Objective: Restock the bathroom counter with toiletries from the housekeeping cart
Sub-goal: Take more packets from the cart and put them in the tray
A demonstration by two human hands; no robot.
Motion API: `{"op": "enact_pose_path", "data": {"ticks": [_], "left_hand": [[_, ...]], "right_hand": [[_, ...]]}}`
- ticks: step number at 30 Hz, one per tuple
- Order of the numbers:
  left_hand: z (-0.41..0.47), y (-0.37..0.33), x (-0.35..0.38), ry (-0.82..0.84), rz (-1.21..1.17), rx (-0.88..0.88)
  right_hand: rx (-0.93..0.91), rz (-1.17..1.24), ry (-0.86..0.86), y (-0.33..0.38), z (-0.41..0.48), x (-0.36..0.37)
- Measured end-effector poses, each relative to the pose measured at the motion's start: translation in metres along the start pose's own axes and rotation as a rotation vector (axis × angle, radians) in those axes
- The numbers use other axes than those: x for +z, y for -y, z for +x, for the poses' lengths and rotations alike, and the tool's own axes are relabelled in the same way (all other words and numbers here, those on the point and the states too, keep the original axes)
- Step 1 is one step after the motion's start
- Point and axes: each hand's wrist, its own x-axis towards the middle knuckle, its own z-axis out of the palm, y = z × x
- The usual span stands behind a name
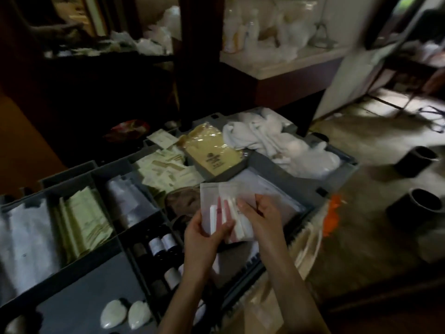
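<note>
Both hands are holding clear packets (218, 206) over the cart (101, 256): left hand (204, 239) gripping underneath, right hand (258, 216) pinching the top.

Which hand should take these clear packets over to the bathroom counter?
Probably the right hand: it grips the clear packets, and the bathroom counter lies ahead on its side.
</note>
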Motion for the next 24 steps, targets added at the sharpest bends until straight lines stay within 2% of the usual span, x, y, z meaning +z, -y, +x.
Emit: {"op": "enact_pose_path", "data": {"ticks": [3, 8, 13, 19, 24], "left_hand": [[-0.013, 0.0, 0.034, 0.067, 0.006, -0.009], [-0.046, -0.01, 0.084, 0.212, -0.059, -0.149], [-0.079, -0.013, 0.113, 0.283, -0.04, -0.269], [-0.128, 0.001, 0.138, 0.408, 0.072, -0.323], [-0.177, 0.016, 0.179, 0.64, 0.129, -0.353]], "right_hand": [[0.065, -0.016, -0.034, -0.001, -0.01, -0.043], [0.151, -0.044, -0.063, -0.003, -0.039, -0.106], [0.08, 0.018, -0.081, -0.001, -0.079, -0.155], [0.191, 0.112, -0.203, -0.02, -0.121, -0.207], [0.206, 0.149, -0.372, -0.037, -0.175, -0.266]]}}
